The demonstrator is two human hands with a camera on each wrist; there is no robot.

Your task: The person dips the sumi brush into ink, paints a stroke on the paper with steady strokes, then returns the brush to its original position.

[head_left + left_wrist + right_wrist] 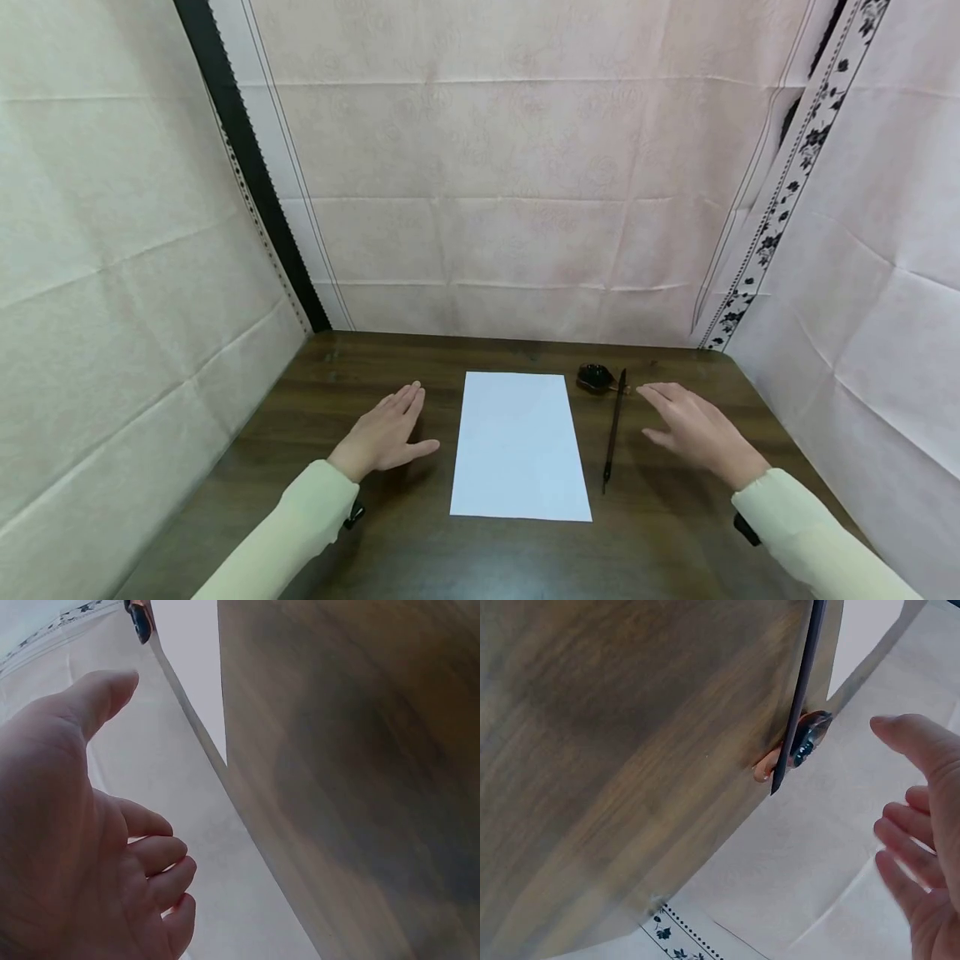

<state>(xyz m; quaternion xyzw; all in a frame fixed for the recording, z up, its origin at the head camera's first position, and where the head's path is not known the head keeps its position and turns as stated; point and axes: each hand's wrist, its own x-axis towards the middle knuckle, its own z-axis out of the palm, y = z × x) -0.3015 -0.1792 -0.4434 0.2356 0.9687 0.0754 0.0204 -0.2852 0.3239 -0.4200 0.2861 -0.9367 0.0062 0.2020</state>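
A blank white sheet of paper (521,446) lies on the brown wooden table between the two hands. Left of it, the left hand (386,431) is held over the table, palm down, fingers straight and thumb spread toward the paper. To the paper's right lies a slim dark dip pen (615,429), its nib end toward the person. Its far end rests by a small glossy dark ink dish (595,377) with a brownish handle. The right hand (697,433) hovers right of the pen, fingers extended, holding nothing. In the right wrist view the pen (801,697) crosses the ink dish (810,739).
Pale cloth walls (525,167) enclose the table at the back and both sides. A floral black border (795,183) runs down the back right corner, a dark band (255,167) down the left one. Bare wood (480,558) shows in front of the paper.
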